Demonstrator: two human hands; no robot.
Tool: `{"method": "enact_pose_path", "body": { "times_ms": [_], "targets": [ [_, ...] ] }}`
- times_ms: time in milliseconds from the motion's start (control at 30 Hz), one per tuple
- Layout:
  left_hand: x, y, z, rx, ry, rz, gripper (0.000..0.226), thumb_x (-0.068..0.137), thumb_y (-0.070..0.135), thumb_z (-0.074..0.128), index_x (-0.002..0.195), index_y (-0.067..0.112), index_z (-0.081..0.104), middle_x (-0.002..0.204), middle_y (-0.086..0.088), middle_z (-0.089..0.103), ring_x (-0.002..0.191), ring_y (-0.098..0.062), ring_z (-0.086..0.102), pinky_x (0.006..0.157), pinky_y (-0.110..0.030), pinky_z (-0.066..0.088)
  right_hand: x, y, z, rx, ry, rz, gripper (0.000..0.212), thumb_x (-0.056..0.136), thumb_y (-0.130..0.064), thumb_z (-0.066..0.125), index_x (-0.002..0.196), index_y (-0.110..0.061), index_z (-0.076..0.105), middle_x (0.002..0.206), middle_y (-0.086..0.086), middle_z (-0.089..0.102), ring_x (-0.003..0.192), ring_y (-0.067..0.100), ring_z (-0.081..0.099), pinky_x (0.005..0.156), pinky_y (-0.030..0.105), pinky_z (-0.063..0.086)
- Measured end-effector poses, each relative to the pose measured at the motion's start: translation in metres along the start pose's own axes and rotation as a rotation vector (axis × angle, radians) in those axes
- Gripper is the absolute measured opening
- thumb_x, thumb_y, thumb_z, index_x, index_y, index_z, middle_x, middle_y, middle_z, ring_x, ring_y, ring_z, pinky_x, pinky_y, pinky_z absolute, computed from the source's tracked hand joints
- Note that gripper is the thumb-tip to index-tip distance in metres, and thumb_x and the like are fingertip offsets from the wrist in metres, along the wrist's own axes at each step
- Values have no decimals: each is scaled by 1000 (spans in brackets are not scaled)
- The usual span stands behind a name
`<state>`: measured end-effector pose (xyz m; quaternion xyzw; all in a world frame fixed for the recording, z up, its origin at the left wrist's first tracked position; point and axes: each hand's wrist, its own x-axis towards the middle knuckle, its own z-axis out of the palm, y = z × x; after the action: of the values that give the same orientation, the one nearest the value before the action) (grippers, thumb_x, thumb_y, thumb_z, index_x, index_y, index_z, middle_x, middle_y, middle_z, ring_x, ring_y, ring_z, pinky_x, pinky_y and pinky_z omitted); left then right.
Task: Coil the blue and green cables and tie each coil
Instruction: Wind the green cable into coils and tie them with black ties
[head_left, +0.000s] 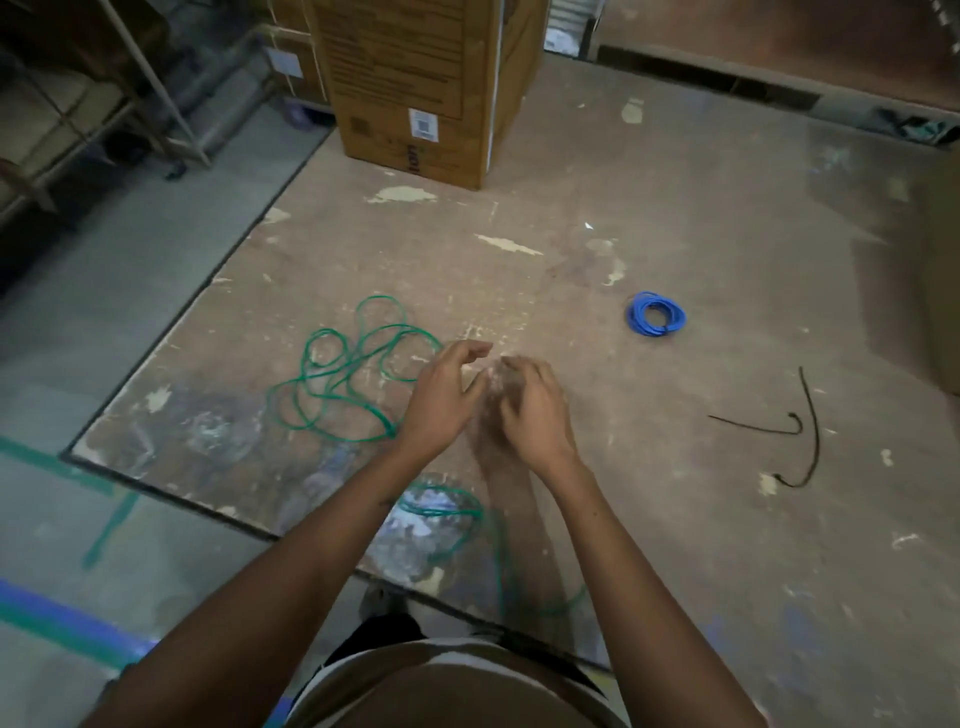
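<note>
Over board (675, 467) | left hand (441, 400), right hand (535, 410) close, fingers loosely curled

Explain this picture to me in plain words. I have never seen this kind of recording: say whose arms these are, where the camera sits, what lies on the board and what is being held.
There is no machine here. A person wears a camera on the head, so the single view looks forward and down along their own arms.

The left hand and right hand are raised close together over a worn wooden board lying on the floor. The picture is blurred there, so I cannot tell whether either hand holds anything.

On the board lie a green cable in loose, untidy loops at the left, with more of it trailing below the arms; a blue cable already wound into a small coil at the right; and two thin dark ties lying loose further right. A cardboard box stands at the far edge.
</note>
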<state>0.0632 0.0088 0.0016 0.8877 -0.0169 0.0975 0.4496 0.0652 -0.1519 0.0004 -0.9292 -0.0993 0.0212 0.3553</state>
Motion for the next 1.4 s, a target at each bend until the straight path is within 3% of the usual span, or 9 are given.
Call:
{"method": "enact_pose_path", "body": {
  "times_ms": [200, 300, 500, 600, 700, 833, 1033, 1200, 1400],
  "targets": [
    [-37, -58, -80, 93, 38, -41, 30, 88, 13, 77, 117, 16, 72, 114, 0, 71, 97, -15, 65, 91, -17, 48, -29, -66, 62, 10, -125, -6, 36, 95, -29, 68, 131, -21, 66, 124, 9, 68, 120, 31, 64, 104, 45, 51],
    [-53, -83, -104, 135, -6, -72, 33, 79, 18, 82, 111, 20, 73, 99, 2, 69, 93, -13, 62, 88, -34, 50, -41, -77, 79, -99, -233, 82, 43, 92, -48, 74, 125, -22, 66, 118, 10, 68, 116, 33, 64, 99, 41, 51],
    [-86, -93, -118, -10, -519, 32, 83, 62, 58, 94, 133, 34, 61, 118, 1, 55, 108, -11, 54, 95, -21, 43, -72, -68, 57, -305, -489, 303, 85, 60, -54, 97, 131, -28, 59, 130, 11, 53, 125, 32, 51, 108, 41, 46],
    [-96, -98, -106, 228, -551, 118, 93, 55, 81, 79, 137, 42, 59, 122, 1, 51, 117, -23, 50, 101, -38, 42, -84, -60, 63, -233, -387, 324, 56, 67, -25, 96, 115, -24, 67, 117, 9, 56, 116, 34, 58, 100, 39, 51],
    [-96, -97, -99, 334, -490, 182, 61, 69, 61, 86, 124, 41, 70, 112, 3, 55, 112, -26, 54, 101, -42, 42, -90, -59, 64, -125, -266, 301, 28, 73, -4, 86, 91, -22, 73, 92, 5, 75, 85, 25, 73, 78, 34, 59],
    [-87, -95, -89, 272, -385, 193, 23, 80, 39, 85, 100, 36, 74, 91, 9, 54, 90, -22, 59, 89, -44, 52, -97, -60, 50, 46, -80, 287, 34, 76, 2, 85, 76, -28, 69, 74, -4, 72, 68, 4, 63, 66, 20, 49],
    [-75, -77, -81, 129, -292, 160, 13, 89, 26, 81, 100, 28, 75, 89, 7, 59, 82, -13, 62, 79, -35, 54, -102, -48, 22, 198, 141, 255, 5, 91, -15, 81, 93, -20, 81, 76, -13, 75, 71, -5, 67, 69, 17, 49],
    [-67, -62, -68, 78, -246, 82, 21, 86, 28, 86, 104, 23, 77, 102, 0, 55, 92, -19, 62, 82, -32, 52, -98, -50, 7, 203, 244, 163, 20, 102, -8, 65, 109, -17, 81, 105, -8, 81, 101, 3, 73, 90, 19, 54],
    [-53, -47, -56, 107, -240, 52, 34, 73, 29, 95, 101, 22, 76, 105, 3, 54, 95, -13, 54, 83, -26, 41, -84, -50, -16, 228, 505, 128, 19, 100, -14, 71, 109, -24, 84, 98, 0, 61, 91, 11, 63, 83, 22, 53]
  ]
}}
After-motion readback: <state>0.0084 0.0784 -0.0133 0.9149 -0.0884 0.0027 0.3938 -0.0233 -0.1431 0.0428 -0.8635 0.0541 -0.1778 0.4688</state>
